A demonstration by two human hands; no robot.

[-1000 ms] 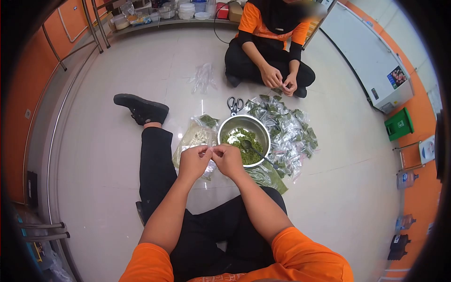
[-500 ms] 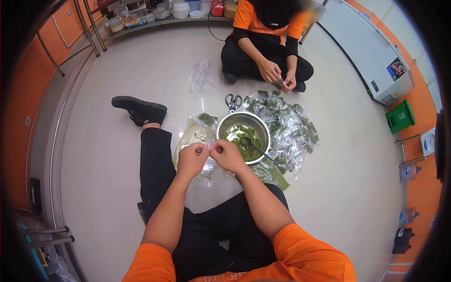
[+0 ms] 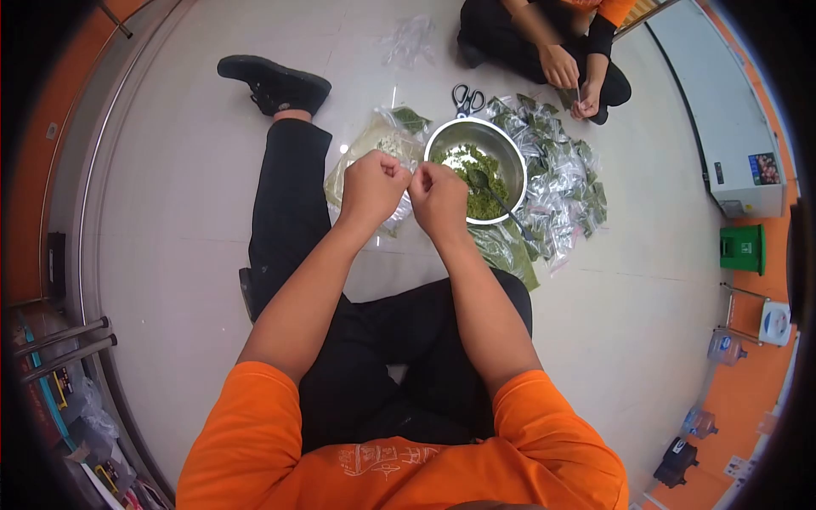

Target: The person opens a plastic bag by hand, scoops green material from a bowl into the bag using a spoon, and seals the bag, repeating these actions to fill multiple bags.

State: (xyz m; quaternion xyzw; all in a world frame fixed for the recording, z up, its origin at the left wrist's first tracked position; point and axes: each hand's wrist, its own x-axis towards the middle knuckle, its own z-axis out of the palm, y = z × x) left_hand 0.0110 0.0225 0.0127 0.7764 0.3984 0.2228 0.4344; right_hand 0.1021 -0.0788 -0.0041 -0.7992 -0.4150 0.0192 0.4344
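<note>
My left hand (image 3: 372,189) and my right hand (image 3: 439,197) are nearly together, each closed in a pinch on a clear plastic bag (image 3: 408,163) that is mostly hidden behind the fingers. Just right of them stands a steel bowl (image 3: 518,174) holding a chopped green mixture (image 3: 483,197) with some white in it. A black spoon (image 3: 501,200) leans in the bowl, its handle over the rim. Behind my left hand lies a larger clear bag (image 3: 348,161) with pale contents. Black-handled scissors (image 3: 467,100) rest beyond the bowl.
Many small clear bags with green leaf pieces (image 3: 565,187) are heaped right of the bowl. A bag of green leaf (image 3: 506,251) lies in front of it. Crumpled clear plastic (image 3: 410,41) is farther off. Another person's hands (image 3: 571,76) hold something thin. A white freezer (image 3: 722,110) stands right.
The camera view has tilted down and shifted left, so floor things appear higher and farther right. My hands remain pinched close together. The other person's hands still work at a thin item.
</note>
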